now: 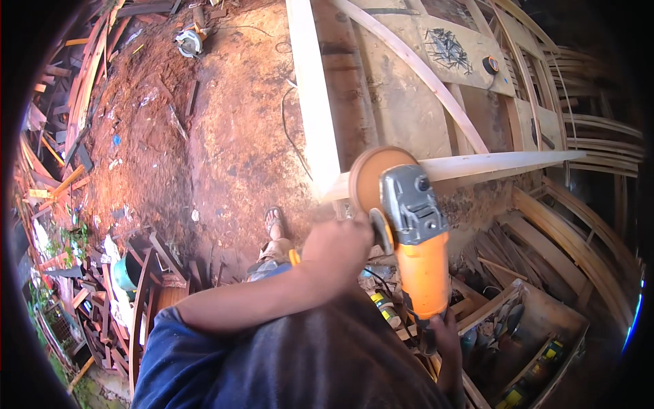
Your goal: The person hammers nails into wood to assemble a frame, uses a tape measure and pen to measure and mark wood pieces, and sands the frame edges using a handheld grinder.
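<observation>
An orange and grey angle grinder (421,262) fitted with a round brown sanding disc (368,176) is held in front of my body. My left hand (339,247) is closed around its side handle, behind a round flange. Around the rear end of the grinder, low in the view, my right hand (446,335) is wrapped, partly in shadow. The disc is at the near corner of a wooden frame, where a pale board (504,163) running right meets a brightly lit plank (313,88) running away from me. Whether the disc touches the wood, I cannot tell.
A circular saw (189,42) lies on the dirt floor at far left. Loose nails (447,50) and a tape measure (490,65) rest on a panel. A wooden box (555,310) stands near right. Scrap wood (85,320) and a green bucket (125,274) are left.
</observation>
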### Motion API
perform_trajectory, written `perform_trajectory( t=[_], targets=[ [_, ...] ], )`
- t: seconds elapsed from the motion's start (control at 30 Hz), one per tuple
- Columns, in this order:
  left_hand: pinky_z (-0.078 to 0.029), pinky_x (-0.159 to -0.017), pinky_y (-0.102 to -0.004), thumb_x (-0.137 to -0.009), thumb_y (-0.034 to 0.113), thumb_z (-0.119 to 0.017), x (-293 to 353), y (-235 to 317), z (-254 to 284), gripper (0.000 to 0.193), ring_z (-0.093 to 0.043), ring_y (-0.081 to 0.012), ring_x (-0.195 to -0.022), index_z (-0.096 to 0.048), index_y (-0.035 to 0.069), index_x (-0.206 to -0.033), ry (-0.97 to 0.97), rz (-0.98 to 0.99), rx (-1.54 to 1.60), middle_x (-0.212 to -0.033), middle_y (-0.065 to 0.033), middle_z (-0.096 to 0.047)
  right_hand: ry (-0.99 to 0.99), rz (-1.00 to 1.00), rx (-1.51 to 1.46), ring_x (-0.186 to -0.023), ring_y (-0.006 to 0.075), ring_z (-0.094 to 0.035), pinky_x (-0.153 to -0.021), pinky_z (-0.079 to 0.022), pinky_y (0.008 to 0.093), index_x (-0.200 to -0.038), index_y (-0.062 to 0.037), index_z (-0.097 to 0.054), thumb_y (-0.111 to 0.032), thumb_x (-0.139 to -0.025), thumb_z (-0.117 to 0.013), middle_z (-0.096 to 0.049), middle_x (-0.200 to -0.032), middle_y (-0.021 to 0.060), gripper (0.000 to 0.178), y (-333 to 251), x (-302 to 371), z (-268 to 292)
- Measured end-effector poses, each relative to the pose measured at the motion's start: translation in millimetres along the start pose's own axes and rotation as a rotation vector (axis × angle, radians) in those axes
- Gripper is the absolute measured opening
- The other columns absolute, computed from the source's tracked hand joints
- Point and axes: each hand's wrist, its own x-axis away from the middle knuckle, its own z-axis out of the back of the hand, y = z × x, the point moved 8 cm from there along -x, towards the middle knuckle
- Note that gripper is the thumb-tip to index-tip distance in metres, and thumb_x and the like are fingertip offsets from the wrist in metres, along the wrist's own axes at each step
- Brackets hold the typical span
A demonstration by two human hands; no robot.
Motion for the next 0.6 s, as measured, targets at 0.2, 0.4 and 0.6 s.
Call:
perform_trajectory(
  t=[0.2,0.4,0.6],
  targets=[
    [-0.059,-0.065,-0.0390,-0.082,0.008,-0.062,11,-20,13,0.013,-0.073,-0.0287,-0.078,-0.064,0.000,-0.092,0.090,0.053,-0.045,-0.081,-0.0159,-0.072,-0.121,0.150,0.002,-0.112,0.0242,-0.059,-0.092,-0.051,0.0363,-0.147,0.0007,-0.039,-0.021,-0.086,-0.066,-0.056,-0.131,0.0154,0.070,-23,2,-31],
    [-0.059,-0.068,-0.0395,-0.080,0.013,-0.065,12,-17,7,0.018,-0.073,-0.0310,-0.080,-0.064,0.000,-0.092,-0.017,0.040,0.038,-0.088,-0.0195,-0.072,-0.019,0.016,-0.049,-0.117,0.0230,-0.056,-0.096,-0.049,0.0370,-0.146,0.0013,-0.040,-0.023,-0.084,-0.069,-0.056,-0.132,0.0153,0.073,0,1,-16],
    [-0.059,-0.070,-0.0415,-0.081,0.012,-0.064,22,-34,6,0.021,-0.073,-0.0322,-0.079,-0.063,0.000,-0.098,-0.029,0.168,0.096,-0.086,-0.0191,-0.072,-0.140,0.089,-0.020,-0.115,0.0216,-0.057,-0.093,-0.051,0.0353,-0.146,-0.0001,-0.040,-0.025,-0.084,-0.069,-0.057,-0.130,0.0151,0.074,-7,5,-33]
  ],
)
